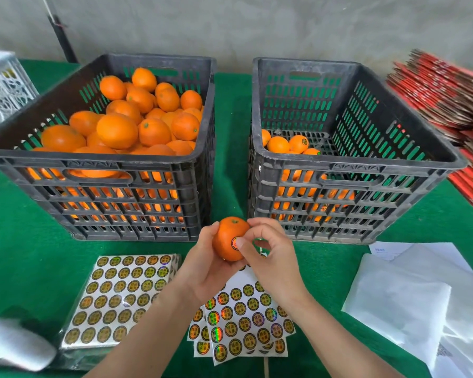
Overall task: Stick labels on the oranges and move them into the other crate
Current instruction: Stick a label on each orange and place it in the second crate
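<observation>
At lower centre the left hand (202, 266) cups an orange (228, 233), its fingers curled behind the fruit and mostly unseen. The right hand (273, 257) pinches the same orange, thumb covering much of a label (233, 241). Forearms partly hide the sticker sheets (120, 296) on the counter (25, 255).

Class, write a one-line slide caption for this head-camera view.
Left hand holds an orange while right hand presses a label onto it.

Label sheets (126, 298) before two side-by-side crates (339, 165)
</observation>
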The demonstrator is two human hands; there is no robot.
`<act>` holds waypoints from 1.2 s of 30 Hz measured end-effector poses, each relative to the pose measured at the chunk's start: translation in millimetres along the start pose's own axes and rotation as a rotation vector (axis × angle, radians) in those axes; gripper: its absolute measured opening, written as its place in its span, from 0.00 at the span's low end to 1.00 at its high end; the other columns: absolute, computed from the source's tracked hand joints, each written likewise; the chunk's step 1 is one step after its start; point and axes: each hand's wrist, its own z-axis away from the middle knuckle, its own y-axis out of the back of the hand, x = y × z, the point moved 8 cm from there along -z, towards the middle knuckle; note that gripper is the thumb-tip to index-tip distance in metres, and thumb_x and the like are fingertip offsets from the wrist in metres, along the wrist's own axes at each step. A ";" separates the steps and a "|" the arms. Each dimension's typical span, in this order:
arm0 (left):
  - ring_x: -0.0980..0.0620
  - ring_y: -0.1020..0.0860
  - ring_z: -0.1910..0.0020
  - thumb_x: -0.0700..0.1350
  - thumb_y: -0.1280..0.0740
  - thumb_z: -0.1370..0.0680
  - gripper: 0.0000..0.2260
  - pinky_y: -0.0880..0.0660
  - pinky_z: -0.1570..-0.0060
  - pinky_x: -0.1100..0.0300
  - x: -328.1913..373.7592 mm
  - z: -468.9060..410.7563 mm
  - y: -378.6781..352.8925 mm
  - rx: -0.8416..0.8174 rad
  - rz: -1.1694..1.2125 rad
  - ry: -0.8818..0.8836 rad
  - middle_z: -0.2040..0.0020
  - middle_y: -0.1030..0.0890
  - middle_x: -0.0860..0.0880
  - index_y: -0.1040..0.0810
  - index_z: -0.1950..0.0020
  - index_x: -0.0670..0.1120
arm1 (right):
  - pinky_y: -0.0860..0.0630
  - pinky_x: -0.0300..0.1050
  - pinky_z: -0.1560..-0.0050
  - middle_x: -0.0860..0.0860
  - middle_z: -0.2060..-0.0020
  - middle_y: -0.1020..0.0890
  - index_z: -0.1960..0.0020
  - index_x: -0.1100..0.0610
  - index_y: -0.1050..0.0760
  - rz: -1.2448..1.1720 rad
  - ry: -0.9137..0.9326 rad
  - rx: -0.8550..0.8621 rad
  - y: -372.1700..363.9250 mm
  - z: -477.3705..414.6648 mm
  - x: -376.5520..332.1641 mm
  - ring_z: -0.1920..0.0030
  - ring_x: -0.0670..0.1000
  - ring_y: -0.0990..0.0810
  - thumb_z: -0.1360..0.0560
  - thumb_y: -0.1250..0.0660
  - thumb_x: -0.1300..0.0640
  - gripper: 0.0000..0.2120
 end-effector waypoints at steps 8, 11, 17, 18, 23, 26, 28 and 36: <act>0.46 0.16 0.58 0.51 0.43 0.20 0.13 0.20 0.65 0.53 10.1 6.1 -1.8 -0.043 -0.131 -0.114 0.59 0.15 0.42 0.27 0.43 0.44 | 0.22 0.42 0.55 0.38 0.48 0.26 0.49 0.38 0.32 0.101 0.042 0.063 5.9 6.4 -9.6 0.50 0.39 0.24 0.36 0.27 0.44 0.19; 0.45 0.16 0.55 0.51 0.43 0.20 0.13 0.20 0.63 0.53 15.6 14.4 -4.6 -0.071 -0.183 -0.158 0.54 0.15 0.42 0.24 0.43 0.47 | 0.22 0.37 0.56 0.35 0.45 0.27 0.43 0.29 0.40 -0.021 -0.028 -0.025 9.6 4.9 -5.3 0.49 0.36 0.24 0.39 0.25 0.41 0.32; 0.55 0.18 0.50 0.51 0.39 0.23 0.14 0.21 0.54 0.62 33.6 45.3 -57.8 -0.196 -0.737 -0.363 0.48 0.19 0.48 0.25 0.38 0.52 | 0.32 0.28 0.42 0.30 0.36 0.38 0.35 0.30 0.43 0.135 0.240 -0.147 9.9 11.4 -44.2 0.37 0.33 0.35 0.34 0.28 0.44 0.35; 0.64 0.20 0.51 0.46 0.41 0.19 0.13 0.24 0.55 0.70 44.2 53.2 -77.0 -0.228 -0.876 -0.493 0.48 0.21 0.53 0.28 0.37 0.56 | 0.33 0.26 0.43 0.31 0.37 0.37 0.36 0.31 0.42 0.150 0.298 -0.081 17.9 7.1 -56.6 0.38 0.33 0.35 0.35 0.26 0.51 0.37; 0.52 0.24 0.40 0.45 0.46 0.17 0.14 0.28 0.40 0.60 101.4 64.3 -161.4 -0.239 -1.093 -1.051 0.40 0.22 0.46 0.26 0.36 0.43 | 0.34 0.24 0.48 0.37 0.44 0.32 0.38 0.52 0.36 0.062 0.533 0.329 91.1 -37.4 -121.7 0.44 0.30 0.31 0.39 0.24 0.53 0.34; 0.45 0.25 0.42 0.32 0.41 0.21 0.12 0.33 0.42 0.62 120.1 36.5 -199.2 -0.068 -1.372 -1.272 0.43 0.21 0.41 0.23 0.40 0.36 | 0.39 0.21 0.48 0.46 0.45 0.31 0.37 0.57 0.33 0.245 0.451 0.383 126.1 -98.5 -136.1 0.46 0.37 0.32 0.39 0.24 0.54 0.33; 0.43 0.25 0.45 0.33 0.41 0.22 0.12 0.34 0.45 0.61 120.4 7.9 -212.3 -0.052 -1.526 -1.255 0.46 0.21 0.39 0.21 0.43 0.37 | 0.40 0.24 0.50 0.54 0.42 0.31 0.36 0.57 0.32 0.447 0.298 0.257 132.9 -153.2 -123.7 0.44 0.46 0.33 0.38 0.23 0.58 0.34; 0.47 0.24 0.45 0.33 0.43 0.21 0.13 0.38 0.48 0.72 112.2 -21.2 -198.6 -0.028 -1.717 -1.141 0.47 0.20 0.42 0.19 0.47 0.38 | 0.24 0.53 0.45 0.57 0.38 0.25 0.33 0.59 0.32 1.360 -0.076 -0.648 69.5 -260.3 -8.9 0.41 0.58 0.25 0.36 0.24 0.59 0.34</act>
